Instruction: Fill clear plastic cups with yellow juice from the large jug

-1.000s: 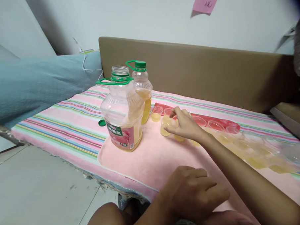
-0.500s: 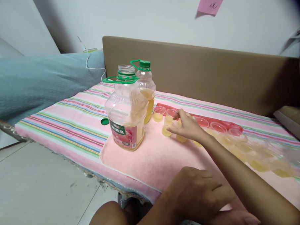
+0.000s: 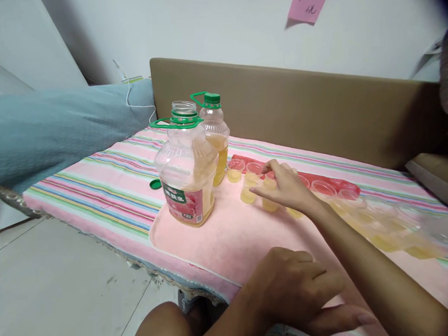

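Observation:
My right hand [image 3: 286, 185] is stretched over the rows of small clear plastic cups, thumb and index finger apart. Its thumb tip is by the rim of a front cup of pale yellow drink [image 3: 249, 192]; whether it touches is unclear. Another cup [image 3: 270, 200] is partly covered by this hand. Low in view, my left hand [image 3: 299, 283] hovers near the cloth's front edge, fingers loosely bent and thumb apart, with nothing visible in it. A large juice bottle [image 3: 187, 174] with its cap off stands left of the cups. Behind it is a second, capped bottle [image 3: 219, 138] of yellow juice.
A green cap [image 3: 155, 184] lies on the striped cloth [image 3: 98, 183] left of the bottles. Red plastic wrapping [image 3: 343, 182] lies behind the cups. More filled cups [image 3: 386, 240] stretch to the right, partly blurred. A brown headboard [image 3: 280, 101] borders the back.
My right hand's thumb and index finger look slightly farther apart. The left hand has barely moved. The view has shifted a little; bottles and cups stand as before.

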`<move>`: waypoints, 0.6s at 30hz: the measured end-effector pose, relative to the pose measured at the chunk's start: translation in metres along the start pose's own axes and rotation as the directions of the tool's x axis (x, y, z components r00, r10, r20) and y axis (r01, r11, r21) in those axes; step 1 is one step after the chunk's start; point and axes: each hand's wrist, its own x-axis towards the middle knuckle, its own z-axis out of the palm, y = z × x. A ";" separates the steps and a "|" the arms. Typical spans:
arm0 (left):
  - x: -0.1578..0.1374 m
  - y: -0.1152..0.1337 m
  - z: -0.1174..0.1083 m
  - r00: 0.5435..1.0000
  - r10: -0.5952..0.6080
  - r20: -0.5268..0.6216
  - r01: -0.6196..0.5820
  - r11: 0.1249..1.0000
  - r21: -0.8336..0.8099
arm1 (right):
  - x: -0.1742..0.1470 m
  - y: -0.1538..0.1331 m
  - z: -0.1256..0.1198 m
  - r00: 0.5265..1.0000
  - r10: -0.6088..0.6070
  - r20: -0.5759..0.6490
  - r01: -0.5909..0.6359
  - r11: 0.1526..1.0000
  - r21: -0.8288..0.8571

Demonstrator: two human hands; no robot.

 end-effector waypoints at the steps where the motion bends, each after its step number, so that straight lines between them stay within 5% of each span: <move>1: -0.001 -0.001 0.000 1.000 0.006 0.005 -0.006 1.000 0.007 | -0.007 -0.007 -0.012 0.998 -0.039 -0.051 0.040 0.999 0.022; 7: 0.002 -0.001 -0.005 0.988 0.015 0.155 -0.025 0.998 0.059 | -0.100 -0.024 -0.082 0.994 -0.103 -0.048 0.112 0.966 0.234; 13: 0.031 0.004 -0.006 0.940 0.014 0.341 -0.029 0.999 0.039 | -0.198 0.021 -0.062 0.986 0.123 0.115 -0.155 0.932 0.328; 18: 0.048 -0.002 0.017 0.903 0.041 0.428 -0.064 0.997 0.039 | -0.233 0.044 -0.062 0.978 0.124 0.169 -0.175 0.929 0.328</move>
